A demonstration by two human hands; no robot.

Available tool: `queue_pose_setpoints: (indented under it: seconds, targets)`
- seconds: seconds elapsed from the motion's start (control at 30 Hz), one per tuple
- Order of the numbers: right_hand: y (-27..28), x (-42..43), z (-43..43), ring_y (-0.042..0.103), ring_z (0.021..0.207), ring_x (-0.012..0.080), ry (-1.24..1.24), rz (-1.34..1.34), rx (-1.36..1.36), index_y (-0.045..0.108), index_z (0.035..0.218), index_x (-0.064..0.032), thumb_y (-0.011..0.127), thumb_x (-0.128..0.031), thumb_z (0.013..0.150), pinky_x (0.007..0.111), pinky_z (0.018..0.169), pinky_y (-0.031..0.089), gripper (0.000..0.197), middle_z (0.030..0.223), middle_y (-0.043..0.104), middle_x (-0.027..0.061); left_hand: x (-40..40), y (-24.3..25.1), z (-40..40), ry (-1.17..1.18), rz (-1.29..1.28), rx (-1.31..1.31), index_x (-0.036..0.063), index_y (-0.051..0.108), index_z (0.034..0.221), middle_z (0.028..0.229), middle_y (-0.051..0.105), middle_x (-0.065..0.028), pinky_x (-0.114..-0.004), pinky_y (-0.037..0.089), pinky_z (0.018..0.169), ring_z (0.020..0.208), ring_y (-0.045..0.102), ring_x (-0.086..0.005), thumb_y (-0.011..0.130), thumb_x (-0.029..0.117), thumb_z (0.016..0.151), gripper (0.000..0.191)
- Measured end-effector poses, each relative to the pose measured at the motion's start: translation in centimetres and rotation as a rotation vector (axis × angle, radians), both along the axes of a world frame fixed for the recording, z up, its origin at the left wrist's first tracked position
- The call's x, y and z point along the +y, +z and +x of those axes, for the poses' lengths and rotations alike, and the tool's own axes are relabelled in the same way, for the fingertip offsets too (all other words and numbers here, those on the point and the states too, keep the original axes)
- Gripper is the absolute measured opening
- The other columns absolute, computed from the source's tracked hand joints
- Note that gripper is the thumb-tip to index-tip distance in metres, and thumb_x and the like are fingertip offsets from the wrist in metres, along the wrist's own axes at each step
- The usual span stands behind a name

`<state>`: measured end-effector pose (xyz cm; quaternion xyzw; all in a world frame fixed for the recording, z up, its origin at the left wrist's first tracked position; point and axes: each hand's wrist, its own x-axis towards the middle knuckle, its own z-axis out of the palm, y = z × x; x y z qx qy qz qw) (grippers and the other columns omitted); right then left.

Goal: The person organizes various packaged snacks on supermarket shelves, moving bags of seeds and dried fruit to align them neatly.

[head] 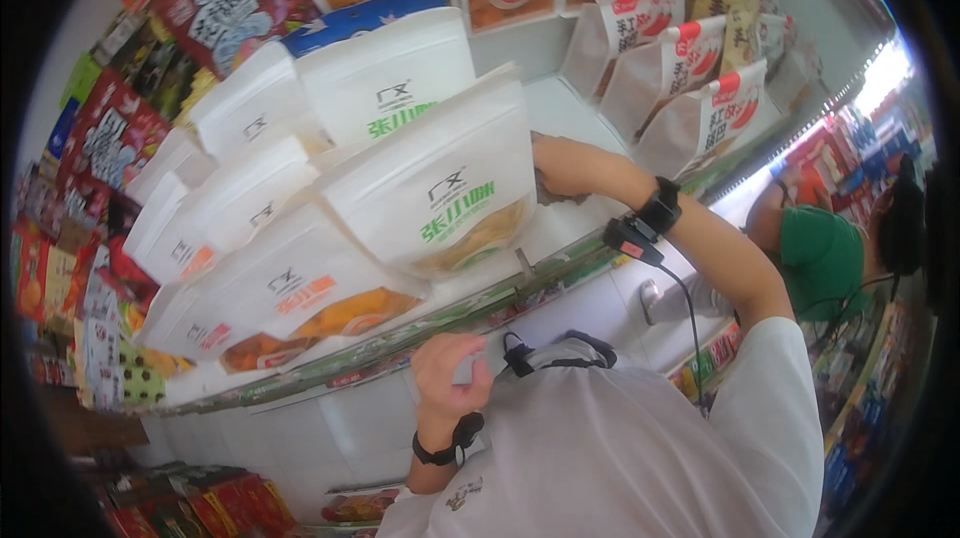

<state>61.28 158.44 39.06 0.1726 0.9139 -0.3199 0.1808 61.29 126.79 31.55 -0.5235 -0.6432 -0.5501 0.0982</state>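
Note:
My right hand (559, 165) reaches onto the white shelf (555, 106), just beside a white stand-up snack pouch (450, 185) with green print and a clear lower window. Its fingers are partly hidden by the pouch's edge. Under the palm shows a dark grey thing (568, 199), perhaps a cloth; whether I grip it is unclear. My left hand (452, 375) hangs in front of the shelf edge near my body, loosely curled, with a gap between thumb and fingers and nothing visible in it. Another white pouch (300, 275) with orange print stands to the left in the front row.
Several white pouches with red tops (701, 121) stand on the right. Maroon snack bags (225, 1) fill the back left. A price-tag rail (375, 339) edges the shelf. A person in a green shirt (821, 260) is at the right; red packages (232, 500) sit low at left.

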Motion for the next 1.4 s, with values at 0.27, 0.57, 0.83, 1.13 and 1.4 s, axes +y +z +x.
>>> queue_pose_setpoints:
  seconds: [0.27,0.57,0.83,1.13,1.4]
  targets:
    - [-3.2,1.8,6.0,0.060,0.107,0.0401,0.574,0.046,0.381,0.063,0.123,-0.0063,0.054,0.006,0.075,0.044,0.094,0.048,0.050,0.130,0.060,0.0191,-1.3,0.3,5.0,0.190,-0.010,-0.032,0.0022,0.064,0.093,0.074,0.065,-0.0098,-0.030,0.050,0.062,0.062,0.063,-0.0239,0.059,-0.010,0.077,0.021]
    - [-5.6,1.9,3.6,0.065,0.090,0.0404,0.444,0.299,0.501,0.072,0.095,-0.0036,0.061,-0.004,0.070,0.045,0.080,0.053,0.027,0.096,0.069,0.0228,-1.5,-0.6,12.2,0.425,-0.048,-0.132,0.0017,0.067,0.093,0.086,0.069,-0.0117,-0.032,0.050,0.065,0.072,0.065,-0.0245,0.064,-0.006,0.078,0.016]
    - [-5.1,1.3,7.2,0.065,0.101,0.0369,0.329,0.035,0.518,0.072,0.105,-0.0018,0.054,0.004,0.072,0.040,0.089,0.051,0.038,0.112,0.068,0.0203,-3.8,-2.9,17.1,0.365,-0.068,-0.368,0.0003,0.065,0.095,0.079,0.065,-0.0079,-0.029,0.047,0.066,0.068,0.060,-0.0168,0.064,-0.005,0.081,0.015]
    - [-0.9,-2.5,15.6,0.062,0.103,0.0185,-0.058,-0.277,1.049,0.059,0.127,0.0008,0.060,-0.006,0.089,0.034,0.090,0.052,0.039,0.113,0.067,0.0098,-8.2,-2.9,16.1,0.495,-0.083,-0.461,0.0025,0.068,0.103,0.085,0.067,-0.0048,-0.028,0.050,0.073,0.075,0.060,-0.0126,0.068,-0.001,0.083,0.020]
    - [3.9,-22.2,18.9,0.057,0.120,0.0223,0.502,-0.644,0.698,0.061,0.125,-0.0004,0.049,0.003,0.078,0.035,0.101,0.046,0.049,0.128,0.062,0.0133,-16.7,-4.5,14.0,-0.026,0.196,-0.835,0.0029,0.030,0.148,0.144,0.045,-0.0165,-0.041,0.041,0.108,0.134,0.045,-0.0243,0.067,0.011,0.087,0.072]
